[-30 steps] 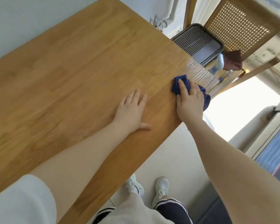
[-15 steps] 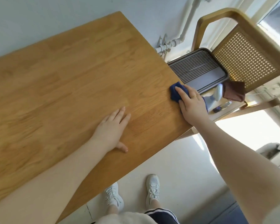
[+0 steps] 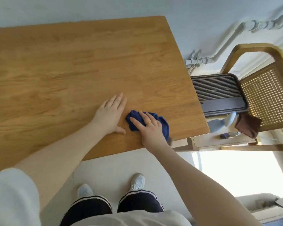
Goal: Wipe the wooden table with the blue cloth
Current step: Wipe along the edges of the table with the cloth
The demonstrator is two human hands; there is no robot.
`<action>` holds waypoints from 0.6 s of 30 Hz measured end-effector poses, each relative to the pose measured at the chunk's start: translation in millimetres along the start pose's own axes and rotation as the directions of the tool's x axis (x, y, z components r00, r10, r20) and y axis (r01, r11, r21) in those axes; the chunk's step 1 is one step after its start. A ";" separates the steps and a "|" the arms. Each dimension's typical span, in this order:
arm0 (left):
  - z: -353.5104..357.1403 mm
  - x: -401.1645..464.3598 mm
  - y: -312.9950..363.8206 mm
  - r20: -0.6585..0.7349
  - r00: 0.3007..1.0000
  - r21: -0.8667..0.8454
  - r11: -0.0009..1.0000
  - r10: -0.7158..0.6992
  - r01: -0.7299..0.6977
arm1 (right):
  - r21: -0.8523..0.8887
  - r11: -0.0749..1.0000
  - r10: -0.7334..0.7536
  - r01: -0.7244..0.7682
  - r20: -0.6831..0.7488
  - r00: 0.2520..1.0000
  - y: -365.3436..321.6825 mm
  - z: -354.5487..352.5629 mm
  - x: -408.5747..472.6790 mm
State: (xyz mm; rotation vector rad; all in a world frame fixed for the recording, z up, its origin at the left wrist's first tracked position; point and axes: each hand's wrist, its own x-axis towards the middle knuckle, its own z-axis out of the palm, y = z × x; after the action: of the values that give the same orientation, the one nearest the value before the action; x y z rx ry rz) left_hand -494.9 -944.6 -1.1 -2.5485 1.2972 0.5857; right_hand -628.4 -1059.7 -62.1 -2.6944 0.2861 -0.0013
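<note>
Since the earlier frame, the right hand (image 3: 151, 128) and the blue cloth (image 3: 163, 124) have travelled inward from the desk's right edge, and they now lie just beside the left hand (image 3: 110, 114).

Hand pose: the right hand lies on top of the cloth with fingers extended and slightly spread, pressing it flat onto the desk (image 3: 72, 70); its grip is apart, not curled round the fabric. One ring (image 3: 149, 122) shows on one finger. The left hand lies palm down on the bare wood, fingers straight and together, thumb out to the side, holding nothing. Both forearms are bare and reach in from the desk's near edge.

Count: two hands, one cloth, one desk, one chair (image 3: 268, 95), one tray (image 3: 219, 95), two white shoes (image 3: 138, 181) on the floor below the near edge.

Materials: the desk top is smooth, warm-toned wood in jointed strips, rectangular with a square corner. The cloth is dark blue, soft and bunched, sitting near the desk's near edge. Beyond the desk's right edge stands a chair of pale wood with a woven cane back; on it rests a dark, ribbed, round-cornered tray and a brown cloth (image 3: 247, 125).
</note>
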 end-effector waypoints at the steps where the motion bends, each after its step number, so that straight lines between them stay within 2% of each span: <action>1: 3.8 -10.9 -6.1 -0.012 1.000 -0.062 0.998 -0.027 0.026 | -0.002 0.999 0.038 -0.038 -0.010 0.999 -4.5 -1.0 -0.2; 3: 6.7 -34.5 -28.3 -0.036 0.998 -0.163 0.985 -0.056 0.050 | 0.058 0.986 0.155 -0.153 -0.024 0.988 -16.2 -4.9 6.9; 5: 5.9 -61.6 -62.5 -0.070 0.993 -0.235 0.969 -0.100 0.081 | 0.253 0.939 0.250 -0.233 -0.037 0.967 -43.4 -9.6 25.8; 7: 9.7 -91.0 -104.6 -0.100 0.979 -0.305 0.942 -0.180 0.142 | 0.447 0.871 0.255 -0.205 -0.054 0.966 -91.5 -7.3 49.8; 10: 27.7 -136.7 -178.7 -0.127 0.946 -0.367 0.900 -0.298 0.234 | 0.605 0.787 0.215 -0.117 -0.092 0.972 -186.7 14.3 90.8; 12: 47.0 -169.3 -233.6 -0.158 0.926 -0.388 0.884 -0.343 0.262 | 0.636 0.768 0.171 -0.069 -0.100 0.980 -251.9 36.3 115.2; 15: 73.7 -223.9 -314.2 -0.139 0.928 -0.461 0.852 -0.346 0.249 | 0.560 0.828 0.062 0.009 -0.108 0.992 -337.2 69.8 143.3; 18: 90.5 -270.2 -388.2 -0.126 0.949 -0.491 0.849 -0.290 0.195 | 0.515 0.856 0.099 -0.041 -0.086 0.991 -403.5 101.0 159.0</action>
State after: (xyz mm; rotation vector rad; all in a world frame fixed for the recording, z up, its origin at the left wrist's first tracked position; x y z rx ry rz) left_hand -346.0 -488.9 44.3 -3.1843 0.9385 0.6796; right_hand -387.5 -691.7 7.3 -2.1517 0.3602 -0.1803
